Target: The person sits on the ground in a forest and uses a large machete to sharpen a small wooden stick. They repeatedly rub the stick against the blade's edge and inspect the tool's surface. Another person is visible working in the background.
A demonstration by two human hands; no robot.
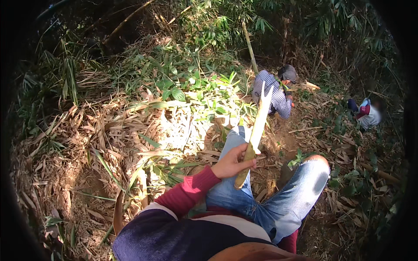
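Here, the left hand (231,163) is closed around a split bamboo stick (257,130), gripped near its lower, yellowish end. From the fist the stick is angled up and slightly to the right, so that most of its pale length is carried above the hand, and its far tip is cut into a jagged fork. The short butt end is seen just below the fingers, over the near leg in blue jeans (270,204). The hand is joined to a maroon sleeve (187,191), which comes in from the lower edge. The right hand is not seen in the view.

Around the legs, the ground is covered with dry bamboo leaves (109,139) to the left, and a patch of green plants (191,87) is lit farther off. Beyond the stick's tip, a crouching person in a checked shirt (272,93) is seen, and farther right a second person (368,114) is seated among the litter. A leaning bamboo stem (250,45) is raised behind them.
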